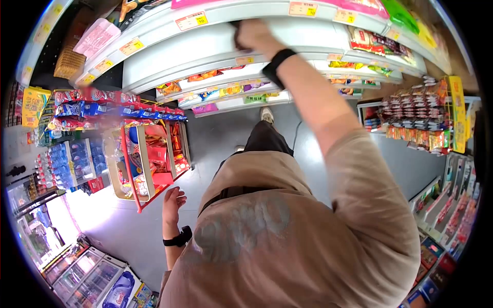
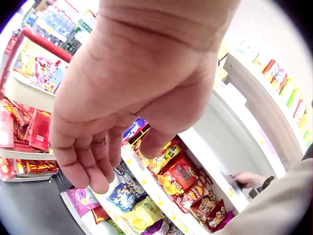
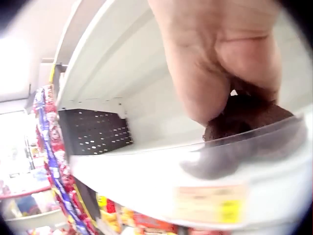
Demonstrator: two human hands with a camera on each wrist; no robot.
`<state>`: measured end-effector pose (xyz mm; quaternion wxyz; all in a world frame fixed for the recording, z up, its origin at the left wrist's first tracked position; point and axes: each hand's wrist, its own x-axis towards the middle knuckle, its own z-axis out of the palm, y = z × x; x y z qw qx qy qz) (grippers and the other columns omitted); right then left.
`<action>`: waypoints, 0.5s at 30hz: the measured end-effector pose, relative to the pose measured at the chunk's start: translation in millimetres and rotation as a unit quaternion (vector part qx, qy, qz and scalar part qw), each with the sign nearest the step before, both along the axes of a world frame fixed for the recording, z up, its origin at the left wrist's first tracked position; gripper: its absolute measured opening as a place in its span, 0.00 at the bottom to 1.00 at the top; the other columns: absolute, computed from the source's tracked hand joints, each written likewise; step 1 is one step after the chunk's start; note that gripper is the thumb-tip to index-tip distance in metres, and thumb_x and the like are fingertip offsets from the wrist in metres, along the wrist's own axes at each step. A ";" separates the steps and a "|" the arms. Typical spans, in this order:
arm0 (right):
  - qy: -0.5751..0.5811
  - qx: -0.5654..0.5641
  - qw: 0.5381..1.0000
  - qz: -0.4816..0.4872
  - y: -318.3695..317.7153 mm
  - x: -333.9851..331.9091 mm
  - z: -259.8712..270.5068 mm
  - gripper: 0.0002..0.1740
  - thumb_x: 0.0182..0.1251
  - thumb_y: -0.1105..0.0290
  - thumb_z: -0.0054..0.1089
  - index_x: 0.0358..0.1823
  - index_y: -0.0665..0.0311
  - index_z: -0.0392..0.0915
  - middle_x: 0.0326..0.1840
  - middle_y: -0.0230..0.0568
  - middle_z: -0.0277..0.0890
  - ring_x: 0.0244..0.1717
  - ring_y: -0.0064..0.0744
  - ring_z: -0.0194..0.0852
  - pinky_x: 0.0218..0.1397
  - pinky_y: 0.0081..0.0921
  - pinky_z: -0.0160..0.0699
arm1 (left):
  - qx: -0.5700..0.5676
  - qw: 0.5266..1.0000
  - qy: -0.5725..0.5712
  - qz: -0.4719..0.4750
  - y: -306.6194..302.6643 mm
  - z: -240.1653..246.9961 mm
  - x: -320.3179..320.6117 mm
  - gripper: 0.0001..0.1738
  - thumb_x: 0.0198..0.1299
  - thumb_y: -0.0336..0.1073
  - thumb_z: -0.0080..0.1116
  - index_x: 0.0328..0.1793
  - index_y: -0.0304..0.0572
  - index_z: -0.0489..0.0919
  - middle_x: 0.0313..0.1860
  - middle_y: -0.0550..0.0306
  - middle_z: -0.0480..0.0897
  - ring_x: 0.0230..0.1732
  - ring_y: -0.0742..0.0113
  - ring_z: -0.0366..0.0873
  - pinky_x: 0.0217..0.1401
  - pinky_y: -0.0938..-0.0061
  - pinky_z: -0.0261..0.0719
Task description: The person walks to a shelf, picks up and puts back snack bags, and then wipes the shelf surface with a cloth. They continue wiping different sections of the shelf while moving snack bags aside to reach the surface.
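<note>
My right hand (image 1: 257,37) reaches onto a white shelf (image 1: 174,51), gripping a dark brown, soft-looking item (image 1: 237,37). In the right wrist view the fingers of this hand (image 3: 220,58) curl round the brown item (image 3: 244,117), just behind the shelf's clear front strip (image 3: 264,134); what it is, I cannot tell. My left hand (image 1: 174,201) hangs low beside a red-handled basket of packets, holding nothing. Seen in the left wrist view, the left hand (image 2: 132,93) has loosely bent fingers, with snack shelves beyond it.
Lower shelves hold snack bags (image 1: 231,91). The basket (image 1: 149,192) and hanging packets (image 1: 87,109) are on the left. A rack of small packets (image 1: 416,115) stands at the right. Pink and green packages (image 1: 400,15) lie on the shelf above. A freezer (image 1: 87,274) is at lower left.
</note>
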<state>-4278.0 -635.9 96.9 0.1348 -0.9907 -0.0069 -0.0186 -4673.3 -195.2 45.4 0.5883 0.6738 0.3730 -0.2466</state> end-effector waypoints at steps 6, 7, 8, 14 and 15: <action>0.031 0.073 0.995 0.061 36.1 19.9 0.0 0.25 0.60 0.49 0.56 0.49 0.62 0.83 0.49 0.55 0.81 0.54 0.52 0.79 0.60 0.40 0.76 | -0.022 0.998 -0.054 0.038 3.6 -1.7 12.7 0.19 0.70 0.44 0.52 0.58 0.40 0.74 0.41 0.56 0.81 0.36 0.68 0.80 0.42 0.74 0.78; 0.073 0.121 0.990 0.016 20.9 10.2 20.4 0.25 0.66 0.50 0.51 0.50 0.64 0.82 0.47 0.53 0.83 0.52 0.49 0.80 0.57 0.38 0.78 | -0.019 0.997 -0.059 0.049 8.2 -1.6 8.6 0.19 0.70 0.44 0.52 0.59 0.40 0.74 0.41 0.56 0.81 0.36 0.69 0.80 0.42 0.75 0.77; 0.075 0.209 0.975 -0.012 -6.2 4.9 25.6 0.25 0.69 0.52 0.51 0.55 0.64 0.78 0.52 0.51 0.80 0.55 0.46 0.77 0.60 0.37 0.75 | -0.017 0.996 -0.065 0.064 11.6 -3.6 2.7 0.19 0.70 0.44 0.52 0.59 0.40 0.74 0.41 0.57 0.81 0.36 0.69 0.80 0.42 0.75 0.77; -0.012 0.258 0.957 -0.133 -142.9 3.4 10.4 0.30 0.68 0.61 0.58 0.69 0.64 0.67 0.70 0.47 0.67 0.69 0.39 0.63 0.70 0.35 0.63 | -0.017 0.989 -0.003 0.144 20.5 -27.2 -40.1 0.21 0.68 0.44 0.53 0.59 0.38 0.74 0.41 0.57 0.80 0.36 0.70 0.79 0.41 0.75 0.76; 0.011 0.123 0.987 -0.100 -145.9 8.4 9.0 0.30 0.64 0.64 0.60 0.68 0.64 0.69 0.68 0.49 0.69 0.68 0.40 0.65 0.69 0.34 0.63 | -0.020 0.989 0.004 0.149 20.2 -31.8 -44.7 0.21 0.68 0.44 0.53 0.59 0.38 0.74 0.41 0.57 0.80 0.36 0.69 0.79 0.41 0.75 0.76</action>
